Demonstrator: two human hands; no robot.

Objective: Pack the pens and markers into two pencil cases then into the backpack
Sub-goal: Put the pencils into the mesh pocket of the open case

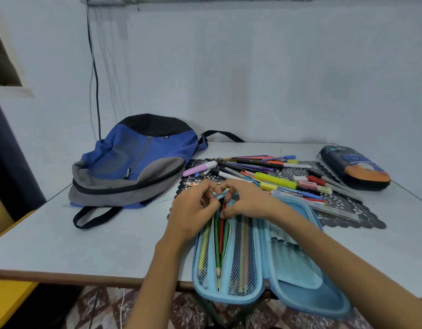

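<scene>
The light blue pencil case (288, 264) lies opened flat, its near end hanging over the table's (63, 236) front edge. Its far end is pinched by the left hand (193, 210) and the right hand (249, 203), fingers curled and set close together; whether a pencil top is caught as well cannot be told. Coloured pencils (219, 241) are seen in the mesh pocket nearer the person than both hands, partly covered by the left wrist.

Just beyond the right hand, loose pens and markers (264, 170) are heaped on a black lace mat (347, 210), which spreads out to that hand's right. Well to the right of the right hand, a dark pencil case (354, 166) is laid zipped shut. Beyond and to the left of the left hand, a blue and grey backpack (134, 162) is laid flat, its zip closed.

Everything is carried by a pale grey table. A pale blue wall is seen behind, with a black cable (96, 91) hung down it beyond the backpack. Patterned floor tiles (105, 307) are seen below the table edge.
</scene>
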